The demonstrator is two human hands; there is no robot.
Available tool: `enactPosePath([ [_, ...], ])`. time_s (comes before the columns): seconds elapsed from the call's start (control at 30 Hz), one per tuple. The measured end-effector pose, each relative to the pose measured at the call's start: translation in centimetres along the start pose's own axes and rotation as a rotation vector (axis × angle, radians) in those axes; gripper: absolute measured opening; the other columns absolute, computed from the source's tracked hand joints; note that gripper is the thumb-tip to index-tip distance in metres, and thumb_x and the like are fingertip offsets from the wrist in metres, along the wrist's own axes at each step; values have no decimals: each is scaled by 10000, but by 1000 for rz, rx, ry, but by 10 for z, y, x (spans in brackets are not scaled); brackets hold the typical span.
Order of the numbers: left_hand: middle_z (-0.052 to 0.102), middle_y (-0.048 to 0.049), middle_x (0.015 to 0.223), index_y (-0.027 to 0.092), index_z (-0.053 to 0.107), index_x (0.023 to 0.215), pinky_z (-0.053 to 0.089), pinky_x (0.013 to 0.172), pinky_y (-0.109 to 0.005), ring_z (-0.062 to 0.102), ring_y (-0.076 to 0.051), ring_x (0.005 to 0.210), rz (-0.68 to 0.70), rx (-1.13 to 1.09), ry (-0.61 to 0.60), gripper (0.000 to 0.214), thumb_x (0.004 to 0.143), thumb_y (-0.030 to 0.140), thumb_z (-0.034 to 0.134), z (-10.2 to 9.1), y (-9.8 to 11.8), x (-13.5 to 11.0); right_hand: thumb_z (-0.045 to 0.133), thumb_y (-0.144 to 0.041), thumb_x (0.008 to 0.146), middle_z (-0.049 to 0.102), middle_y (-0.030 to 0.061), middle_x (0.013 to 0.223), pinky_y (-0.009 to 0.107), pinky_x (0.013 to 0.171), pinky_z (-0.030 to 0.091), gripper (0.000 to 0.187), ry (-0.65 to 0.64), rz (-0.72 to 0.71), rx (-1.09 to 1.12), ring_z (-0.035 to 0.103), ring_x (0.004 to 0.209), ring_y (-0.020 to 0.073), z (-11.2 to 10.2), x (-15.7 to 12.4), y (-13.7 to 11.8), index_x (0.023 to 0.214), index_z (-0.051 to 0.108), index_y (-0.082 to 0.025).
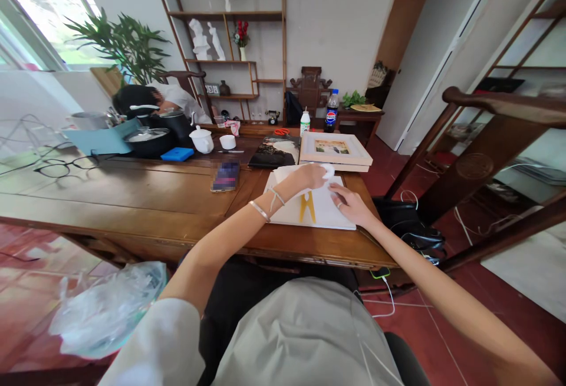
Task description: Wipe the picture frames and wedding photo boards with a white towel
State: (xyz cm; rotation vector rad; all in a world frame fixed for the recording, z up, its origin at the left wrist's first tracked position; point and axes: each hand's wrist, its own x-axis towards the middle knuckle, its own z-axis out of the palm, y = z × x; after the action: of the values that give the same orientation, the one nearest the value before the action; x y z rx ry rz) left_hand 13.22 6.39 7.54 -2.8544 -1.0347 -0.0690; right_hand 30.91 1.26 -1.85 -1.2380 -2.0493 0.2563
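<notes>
My left hand (312,177), with a bracelet and a bangle at the wrist, reaches over a white sheet (283,212) on the wooden table. Its fingers are closed on a small white rounded roll (328,171); its exact kind is unclear. To the right, my right hand (351,204) rests low at the sheet's edge, ring on one finger. Those fingers are apart, the fingertips just below the white roll, and nothing shows in them. Between my forearms a yellow two-legged piece (307,208), shaped like an upside-down V, lies flat on the sheet.
Behind the sheet are a framed picture (336,147), a dark book (272,151), orange-handled scissors (282,131) and a cola bottle (331,112). A phone (225,175), white teapot (202,139) and glasses (57,167) are leftward. Another person (177,100) leans at the far side.
</notes>
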Motion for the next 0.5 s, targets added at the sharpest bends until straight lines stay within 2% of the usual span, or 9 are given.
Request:
enactPosePath([
  [0.1,639,-166,1096,98,596,1090,463,833,-331,598,-237,1011,-73,111,-40,285,924,201,388,5,8,-23,482,-225,832,582,74,1293,433,1087,344,349,3,1,9,487,1249,250,0,0,-1,1139,647,-205],
  [0.23,494,-172,1335,136,621,1080,448,903,-418,466,-279,1218,-43,188,12,293,903,149,388,17,22,-40,466,-216,836,577,62,1301,444,1072,357,357,-14,-20,-4,483,1251,257,-2,1,-1,1148,639,-214],
  [0.33,437,-170,1395,132,654,1026,392,973,-504,403,-307,1273,-28,231,31,287,883,131,405,23,34,-49,443,-198,835,587,54,1290,442,1071,356,364,-17,-10,-11,483,1250,254,-2,2,0,1136,647,-216],
  [0.5,421,-180,1411,143,653,1093,351,994,-551,396,-355,1283,-28,261,6,309,869,164,442,24,78,-76,417,-147,803,586,21,1291,428,1077,350,400,3,43,44,503,1234,245,-2,2,4,1098,672,-239],
])
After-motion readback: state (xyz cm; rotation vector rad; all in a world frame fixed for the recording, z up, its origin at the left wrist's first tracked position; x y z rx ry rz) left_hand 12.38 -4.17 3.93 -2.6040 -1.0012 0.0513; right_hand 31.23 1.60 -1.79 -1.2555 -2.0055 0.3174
